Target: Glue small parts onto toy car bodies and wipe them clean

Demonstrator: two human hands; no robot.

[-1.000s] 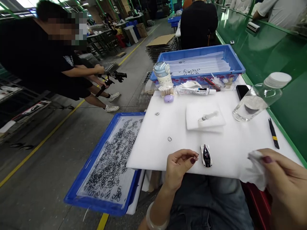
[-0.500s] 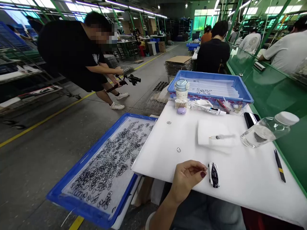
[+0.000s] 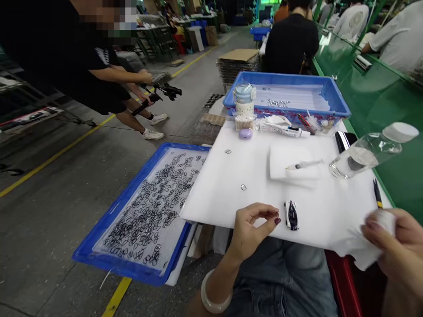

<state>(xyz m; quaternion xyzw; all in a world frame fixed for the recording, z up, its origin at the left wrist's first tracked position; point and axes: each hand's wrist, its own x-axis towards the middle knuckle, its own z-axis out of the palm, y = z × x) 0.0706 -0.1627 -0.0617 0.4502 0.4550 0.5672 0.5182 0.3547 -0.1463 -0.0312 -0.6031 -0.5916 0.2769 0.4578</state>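
At the front edge of the white-topped table, my left hand [image 3: 253,229] is closed in a pinch. Whatever lies between its thumb and fingertip is too small to make out. Just right of those fingertips rests a small white and black toy car [image 3: 291,215], apart from the hand. My right hand [image 3: 395,242] has come in at the right, closed round a crumpled white cloth or tissue [image 3: 360,253] that hangs over the table edge and is blurred. Above that hand lie black and yellow tweezers [image 3: 377,193], partly hidden. Small thin rings [image 3: 243,187] lie on the tabletop.
Left of the table stands a blue tray [image 3: 120,275] with many dark rings. A clear bottle [image 3: 363,154], a syringe [image 3: 304,164] on white sheets, a cup [image 3: 244,101] and a blue bin [image 3: 284,79] are farther back. A person holding a camera rig [image 3: 158,94] stands left.
My right hand has come into view with the white cloth. The view has tilted down. My left hand keeps its pinch beside the toy car. The person at left appears nearer.
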